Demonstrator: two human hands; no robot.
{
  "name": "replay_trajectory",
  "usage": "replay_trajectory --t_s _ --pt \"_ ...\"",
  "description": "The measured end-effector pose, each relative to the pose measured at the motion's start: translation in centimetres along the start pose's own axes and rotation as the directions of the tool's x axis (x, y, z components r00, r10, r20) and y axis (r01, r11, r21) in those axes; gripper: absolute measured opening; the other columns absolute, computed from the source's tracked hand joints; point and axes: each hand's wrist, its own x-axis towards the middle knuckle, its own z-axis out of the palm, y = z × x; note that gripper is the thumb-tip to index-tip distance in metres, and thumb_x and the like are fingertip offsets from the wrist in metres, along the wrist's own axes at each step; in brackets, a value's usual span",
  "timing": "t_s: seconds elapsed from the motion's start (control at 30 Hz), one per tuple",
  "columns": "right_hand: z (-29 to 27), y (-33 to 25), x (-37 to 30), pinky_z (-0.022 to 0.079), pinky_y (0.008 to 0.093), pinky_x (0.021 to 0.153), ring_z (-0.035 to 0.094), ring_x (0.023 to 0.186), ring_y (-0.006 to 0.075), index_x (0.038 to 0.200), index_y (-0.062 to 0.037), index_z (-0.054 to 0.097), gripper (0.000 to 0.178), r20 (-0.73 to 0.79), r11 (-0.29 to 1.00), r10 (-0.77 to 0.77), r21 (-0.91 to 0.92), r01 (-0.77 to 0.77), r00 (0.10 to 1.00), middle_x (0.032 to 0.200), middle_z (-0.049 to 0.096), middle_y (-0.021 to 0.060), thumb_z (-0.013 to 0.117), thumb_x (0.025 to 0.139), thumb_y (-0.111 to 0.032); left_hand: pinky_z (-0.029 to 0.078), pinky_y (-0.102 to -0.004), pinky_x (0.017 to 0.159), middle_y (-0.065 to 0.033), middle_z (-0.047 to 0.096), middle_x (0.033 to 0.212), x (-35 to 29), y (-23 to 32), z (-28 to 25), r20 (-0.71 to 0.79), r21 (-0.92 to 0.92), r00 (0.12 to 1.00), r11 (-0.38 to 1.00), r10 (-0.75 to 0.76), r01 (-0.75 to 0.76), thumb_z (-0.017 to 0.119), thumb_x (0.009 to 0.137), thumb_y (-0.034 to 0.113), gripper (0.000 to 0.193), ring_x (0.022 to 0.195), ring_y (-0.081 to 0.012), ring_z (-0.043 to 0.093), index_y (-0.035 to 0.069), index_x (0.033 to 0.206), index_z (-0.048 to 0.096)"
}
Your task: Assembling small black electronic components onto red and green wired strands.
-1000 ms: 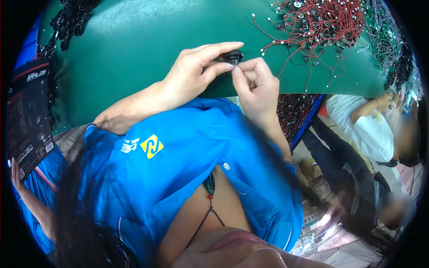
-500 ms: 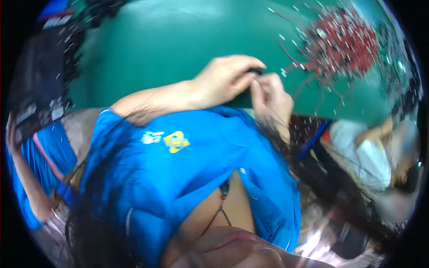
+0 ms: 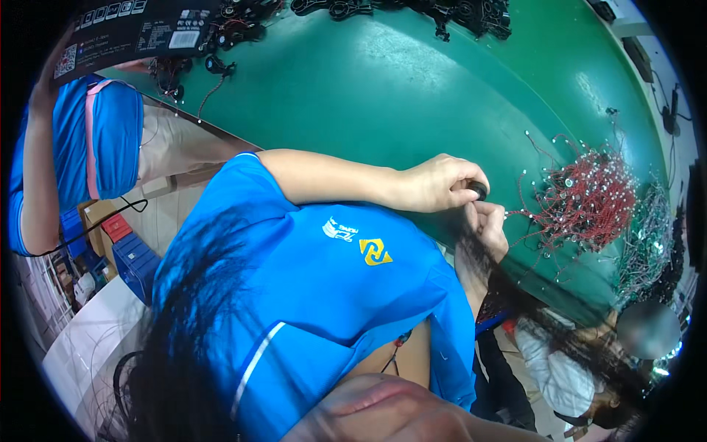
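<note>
Both hands meet over the green tabletop [image 3: 383,96], near its front edge. Left hand [image 3: 442,184] curled closed around a small black round part [image 3: 479,191], only its dark end showing between thumb and fingers. Right hand [image 3: 487,227] just below it, fingertips pinched together and touching the same part; what they grip, if anything more, is too small to tell. Just to the right, a tangled heap of red wires with small silver ends [image 3: 585,199] lies on the tabletop, with a darker grey-green wire bundle [image 3: 652,247] beside it at the rim. Far edge: a row of black parts [image 3: 412,11] and a dark printed carton [image 3: 140,29]. Wearer's blue shirt [image 3: 317,295] and dark hair [image 3: 184,346] fill the lower view, hiding the right forearm. Another person in blue [image 3: 88,140] stands at left; a third, in white [image 3: 560,368], lower right.
</note>
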Motion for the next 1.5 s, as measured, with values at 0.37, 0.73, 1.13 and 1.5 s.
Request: replay_trajectory --t_s 0.37,0.73,1.13,1.5 --pt "-3.0 0.4 -1.6 0.044 0.0369 0.056 0.060 0.059 0.0274 0.085 -0.0064 0.060 0.009 -0.138 0.991 -0.077 -0.119 0.061 0.987 0.072 0.064 0.0078 0.063 0.087 -0.015 0.051 -0.0302 0.065 -0.0098 0.062 0.099 0.6 1.3 -0.8 0.148 0.080 0.981 0.987 0.124 -0.137 0.068 0.084 0.018 0.036 0.078 -0.0168 0.062 0.006 0.116 0.057" --pt "-13.9 7.4 -10.4 0.045 0.0403 0.073 0.058 0.081 0.0295 0.091 -0.0034 0.064 0.019 -0.635 0.484 0.336 -0.517 -0.706 0.696 0.088 0.063 0.0130 0.064 0.086 -0.022 0.045 -0.0403 0.072 -0.0125 0.055 0.086 5.4 3.0 -13.0 -0.183 0.959 0.808 0.284 0.559 0.021 0.069 0.070 0.003 0.021 0.085 -0.0309 0.054 0.005 0.090 0.061" --pt "-1.4 1.4 0.0 0.049 0.0263 0.073 0.061 0.082 0.0129 0.114 0.0002 0.058 0.028 0.014 0.685 0.296 0.694 -0.222 0.955 0.091 0.064 0.0073 0.063 0.089 -0.012 0.050 -0.0358 0.071 -0.0147 0.061 0.097 4.1 0.1 -7.0 0.260 0.752 0.714 0.328 0.650 -0.572 0.061 0.071 0.001 0.032 0.084 -0.0292 0.060 0.002 0.103 0.065" --pt "0.7 2.2 1.1 0.045 0.0202 0.057 0.056 0.067 0.0074 0.101 -0.0021 0.050 0.018 0.135 0.387 0.318 0.885 -0.259 0.938 0.080 0.058 0.0030 0.055 0.095 -0.018 0.051 -0.0305 0.069 -0.0131 0.062 0.095 2.0 0.0 -1.0 0.260 0.343 0.820 0.746 0.509 -0.571 0.055 0.087 -0.003 0.016 0.076 -0.0250 0.062 -0.002 0.102 0.056"
